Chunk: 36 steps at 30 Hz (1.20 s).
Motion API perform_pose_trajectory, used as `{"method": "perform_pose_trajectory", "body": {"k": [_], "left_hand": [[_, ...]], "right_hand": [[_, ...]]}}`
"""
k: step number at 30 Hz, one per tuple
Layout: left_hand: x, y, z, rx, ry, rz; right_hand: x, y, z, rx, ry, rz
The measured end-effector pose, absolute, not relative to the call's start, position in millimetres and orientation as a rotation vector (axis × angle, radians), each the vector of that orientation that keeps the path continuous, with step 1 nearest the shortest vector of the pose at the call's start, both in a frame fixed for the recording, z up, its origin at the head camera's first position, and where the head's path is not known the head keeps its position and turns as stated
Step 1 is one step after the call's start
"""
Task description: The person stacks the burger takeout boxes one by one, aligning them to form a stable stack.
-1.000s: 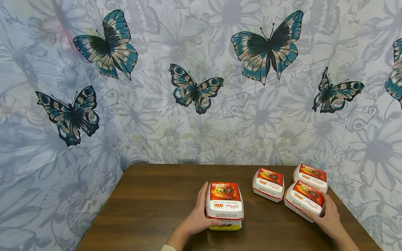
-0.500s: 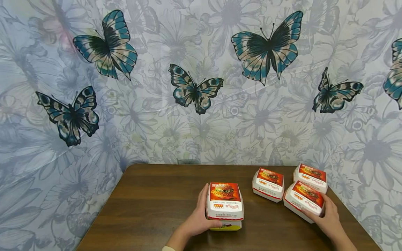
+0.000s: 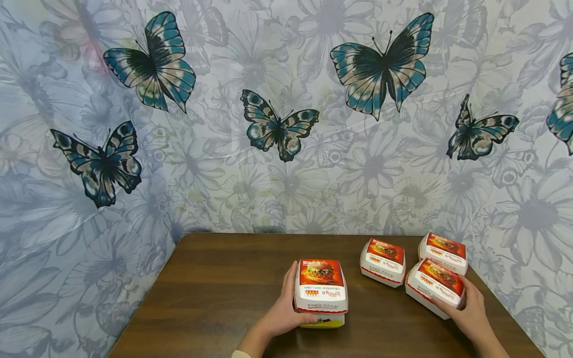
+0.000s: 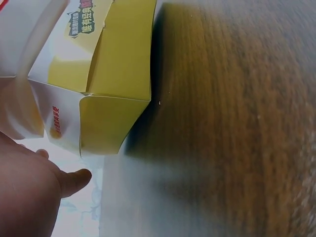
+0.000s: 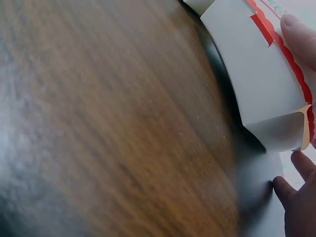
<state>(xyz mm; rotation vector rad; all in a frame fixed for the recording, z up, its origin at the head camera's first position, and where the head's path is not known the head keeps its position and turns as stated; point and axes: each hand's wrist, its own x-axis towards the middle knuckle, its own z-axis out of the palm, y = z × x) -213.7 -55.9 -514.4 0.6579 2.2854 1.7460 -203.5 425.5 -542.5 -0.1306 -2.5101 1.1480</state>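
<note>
A white burger box (image 3: pixel 320 288) with a red burger picture on its lid and a yellow lower part stands upright near the middle of the table. My left hand (image 3: pixel 281 313) grips it, thumb across the front and fingers along the left side. The left wrist view shows that box's yellow base (image 4: pixel 118 64) close above the wood; whether it touches is unclear. On the right, my right hand (image 3: pixel 470 311) holds another burger box (image 3: pixel 434 287), its thumb on the front and fingers on the right side. The right wrist view shows the white lower wall (image 5: pixel 252 64) of this box.
Two more burger boxes stand farther back: one (image 3: pixel 383 262) left of the right-hand box, another (image 3: pixel 444 252) directly behind it near the right edge. The brown wooden table (image 3: pixel 215 283) ends at a butterfly-patterned backdrop (image 3: pixel 268 199).
</note>
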Motion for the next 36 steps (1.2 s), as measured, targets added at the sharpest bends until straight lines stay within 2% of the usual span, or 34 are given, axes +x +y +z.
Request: {"method": "perform_pose_trajectory", "body": {"k": [8, 19, 36], "left_hand": [[-214.1, -55.4, -515.6, 0.672, 2.312, 1.736], [-212.3, -53.2, -518.5, 0.662, 2.316, 1.752], [-210.3, -53.3, -519.4, 0.644, 2.276, 1.798]], "right_hand": [[-200.0, 423.8, -534.4, -0.258, -2.549, 1.224], [-191.6, 420.9, -520.9, -0.214, -2.475, 1.122], [-197.0, 372.4, -461.4, 0.133, -2.397, 1.012]]}}
